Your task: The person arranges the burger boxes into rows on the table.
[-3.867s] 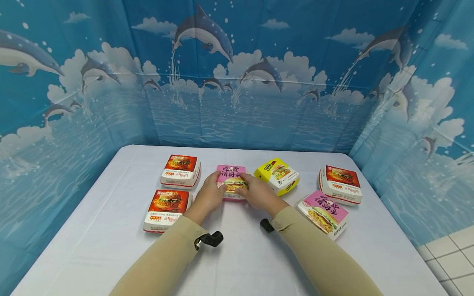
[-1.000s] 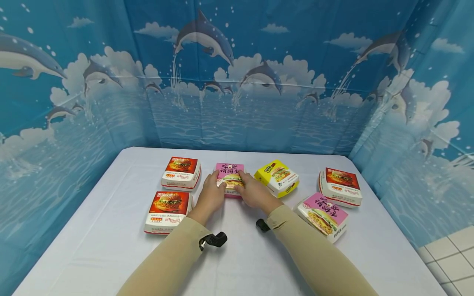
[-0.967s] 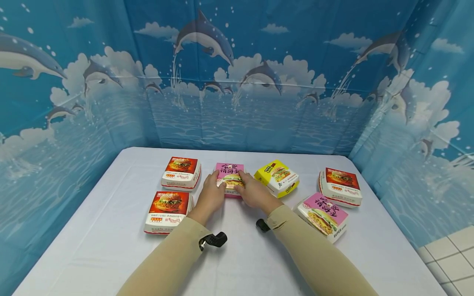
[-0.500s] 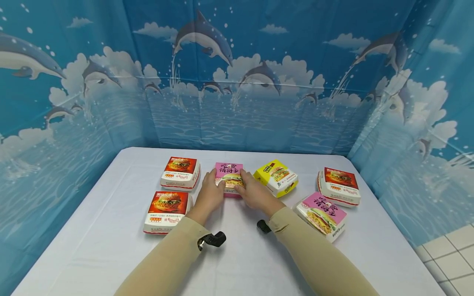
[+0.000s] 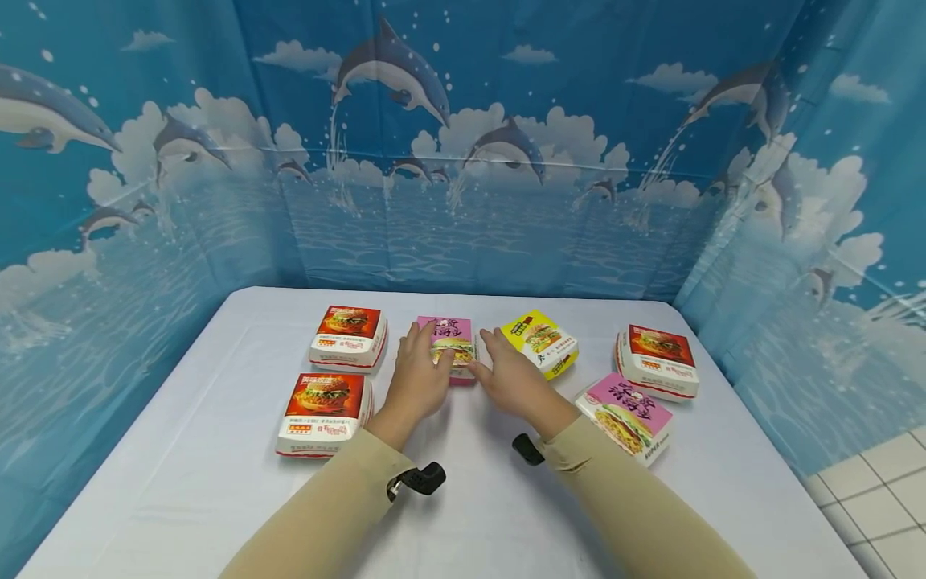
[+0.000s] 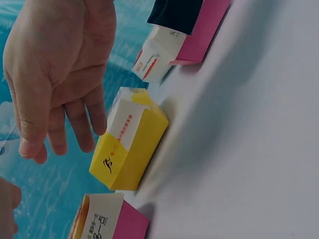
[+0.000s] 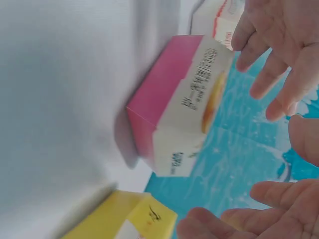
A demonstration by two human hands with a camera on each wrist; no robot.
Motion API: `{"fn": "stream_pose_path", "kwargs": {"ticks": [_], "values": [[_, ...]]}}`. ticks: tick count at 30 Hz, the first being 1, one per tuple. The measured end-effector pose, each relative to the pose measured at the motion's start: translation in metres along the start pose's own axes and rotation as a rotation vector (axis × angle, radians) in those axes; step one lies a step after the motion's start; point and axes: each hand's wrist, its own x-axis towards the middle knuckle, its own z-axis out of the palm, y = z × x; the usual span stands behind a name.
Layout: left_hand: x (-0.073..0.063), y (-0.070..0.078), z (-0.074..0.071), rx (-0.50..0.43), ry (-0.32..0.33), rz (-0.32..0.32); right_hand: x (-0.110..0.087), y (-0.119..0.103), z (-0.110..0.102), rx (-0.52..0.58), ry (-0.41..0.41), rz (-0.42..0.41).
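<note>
A pink burger box (image 5: 444, 326) rests at the middle back of the table. My left hand (image 5: 417, 382) is over its left side in the head view, fingers extended, overlapping part of the lid. To its right my right hand (image 5: 515, 382) spreads its fingers between that box and a yellow-and-white burger box (image 5: 541, 346). In the right wrist view both hands hold nothing, above and apart from the pink box (image 7: 174, 89). The left wrist view has my right hand (image 6: 60, 64) with its palm bare, in front of the yellow box (image 6: 129, 142).
Two red-and-white burger boxes (image 5: 349, 338) stand at the left, one behind the other. At the right are another red-and-white box (image 5: 657, 362) and a tilted pink box (image 5: 625, 414). A blue dolphin curtain (image 5: 463, 225) borders the white table (image 5: 463, 515).
Both hands gripped the pink box by its sides half a second ago. They have let go, and the fingers have opened and parted. The box stays in place at the middle back.
</note>
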Motion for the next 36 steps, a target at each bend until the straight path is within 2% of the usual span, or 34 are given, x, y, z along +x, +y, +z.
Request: {"fn": "stream_pose_path", "kwargs": {"ticks": [11,16,24,30,36], "values": [[-0.015,0.022,0.004,0.012,-0.034,0.155,-0.032,0.014,-0.025,-0.076,0.032,-0.015],[-0.022,0.032,0.008,0.019,-0.09,0.2,-0.045,0.026,-0.041,-0.114,0.049,-0.002],[-0.038,0.048,0.021,0.044,-0.217,0.202,-0.061,0.059,-0.07,-0.153,0.021,0.072],[-0.049,0.059,0.032,0.049,-0.314,0.212,-0.068,0.091,-0.084,-0.198,-0.011,0.081],[-0.059,0.069,0.044,0.032,-0.424,0.183,-0.078,0.116,-0.096,-0.188,-0.075,0.092]]}}
